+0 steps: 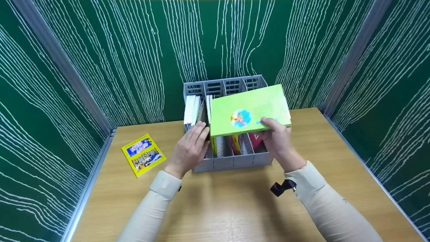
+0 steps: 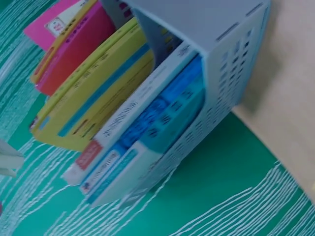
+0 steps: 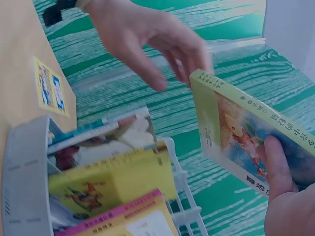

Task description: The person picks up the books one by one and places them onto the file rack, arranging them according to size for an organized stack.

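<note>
My right hand [image 1: 278, 137] grips a light green book [image 1: 248, 107] by its right end, with the thumb on the cover. The book is held above a grey desk organizer [image 1: 231, 161] with slotted compartments. In the right wrist view, its other cover shows a colourful illustration. My left hand [image 1: 191, 144], fingers fairly straight and thumb apart, is by the book's left end; whether it touches cannot be told. Several books stand in the organizer, including white and blue ones [image 2: 142, 128] in an end compartment and a yellow book [image 2: 98, 93] beside them.
A yellow book [image 1: 143, 154] with a blue title patch lies flat on the wooden table [image 1: 221, 215], left of the organizer. Green walls [image 1: 127, 60] with white wavy lines enclose the table at the back and both sides.
</note>
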A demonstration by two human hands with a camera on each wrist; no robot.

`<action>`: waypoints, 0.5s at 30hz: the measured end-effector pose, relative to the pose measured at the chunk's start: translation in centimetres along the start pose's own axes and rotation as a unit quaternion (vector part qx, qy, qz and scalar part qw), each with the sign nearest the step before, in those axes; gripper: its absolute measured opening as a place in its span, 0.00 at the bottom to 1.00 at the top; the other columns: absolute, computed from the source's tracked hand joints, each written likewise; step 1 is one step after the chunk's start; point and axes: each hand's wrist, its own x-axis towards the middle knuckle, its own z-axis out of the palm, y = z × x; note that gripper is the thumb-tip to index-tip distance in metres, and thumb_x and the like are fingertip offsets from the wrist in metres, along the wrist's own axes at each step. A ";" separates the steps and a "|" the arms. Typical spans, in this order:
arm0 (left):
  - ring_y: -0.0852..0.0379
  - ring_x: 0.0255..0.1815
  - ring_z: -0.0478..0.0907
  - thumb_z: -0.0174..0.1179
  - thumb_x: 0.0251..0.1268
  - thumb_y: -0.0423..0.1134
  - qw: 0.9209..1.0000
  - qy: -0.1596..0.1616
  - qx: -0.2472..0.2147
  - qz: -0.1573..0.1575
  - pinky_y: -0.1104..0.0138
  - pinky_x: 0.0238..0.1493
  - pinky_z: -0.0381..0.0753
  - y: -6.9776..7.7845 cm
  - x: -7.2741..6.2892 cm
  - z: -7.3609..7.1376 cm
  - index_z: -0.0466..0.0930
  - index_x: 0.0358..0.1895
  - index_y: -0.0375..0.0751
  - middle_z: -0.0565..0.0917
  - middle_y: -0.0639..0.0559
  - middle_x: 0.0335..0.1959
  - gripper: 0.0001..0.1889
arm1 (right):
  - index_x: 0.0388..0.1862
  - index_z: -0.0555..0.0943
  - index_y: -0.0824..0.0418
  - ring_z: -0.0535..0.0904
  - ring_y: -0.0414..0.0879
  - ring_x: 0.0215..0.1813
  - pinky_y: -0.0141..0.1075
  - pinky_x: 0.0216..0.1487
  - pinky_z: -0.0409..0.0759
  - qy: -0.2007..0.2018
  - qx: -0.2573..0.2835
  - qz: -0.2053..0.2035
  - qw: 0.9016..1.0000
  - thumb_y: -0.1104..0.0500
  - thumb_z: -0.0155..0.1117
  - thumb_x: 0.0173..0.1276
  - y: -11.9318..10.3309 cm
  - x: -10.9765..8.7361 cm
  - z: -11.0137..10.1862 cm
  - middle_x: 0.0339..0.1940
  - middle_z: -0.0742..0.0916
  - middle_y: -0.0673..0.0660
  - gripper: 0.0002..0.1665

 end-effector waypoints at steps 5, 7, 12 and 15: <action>0.42 0.59 0.88 0.76 0.64 0.34 0.998 -0.001 -0.044 -0.041 0.56 0.67 0.88 0.0 -1.5 1.1 0.84 0.59 0.28 0.90 0.36 0.56 0.22 | 0.75 0.66 0.64 0.93 0.44 0.52 0.37 0.50 0.93 0.008 -0.015 -0.023 1.000 0.71 0.46 0.80 -0.7 0.4 -1.2 0.53 0.92 0.53 0.27; 0.43 0.56 0.90 0.75 0.66 0.34 0.997 -0.018 -0.053 -0.056 0.56 0.64 0.89 0.3 -2.0 1.4 0.85 0.57 0.29 0.91 0.38 0.54 0.20 | 0.78 0.66 0.63 0.93 0.44 0.53 0.37 0.52 0.93 0.016 -0.034 -0.029 0.999 0.70 0.45 0.81 -0.9 0.4 -1.8 0.55 0.91 0.51 0.28; 0.45 0.54 0.90 0.73 0.72 0.36 0.989 -0.085 -0.078 -0.095 0.56 0.63 0.90 1.1 -3.0 2.4 0.86 0.57 0.31 0.91 0.39 0.52 0.17 | 0.78 0.68 0.64 0.92 0.42 0.53 0.34 0.52 0.92 0.034 -0.069 -0.054 0.996 0.69 0.47 0.82 -1.1 0.6 -3.0 0.54 0.92 0.48 0.28; 0.44 0.54 0.90 0.72 0.72 0.36 0.982 -0.127 -0.090 -0.106 0.56 0.62 0.90 1.5 -3.6 3.2 0.86 0.57 0.30 0.91 0.39 0.52 0.17 | 0.78 0.68 0.64 0.93 0.43 0.51 0.35 0.50 0.92 0.038 -0.073 -0.071 0.994 0.70 0.48 0.81 -1.1 0.7 -3.4 0.54 0.92 0.49 0.28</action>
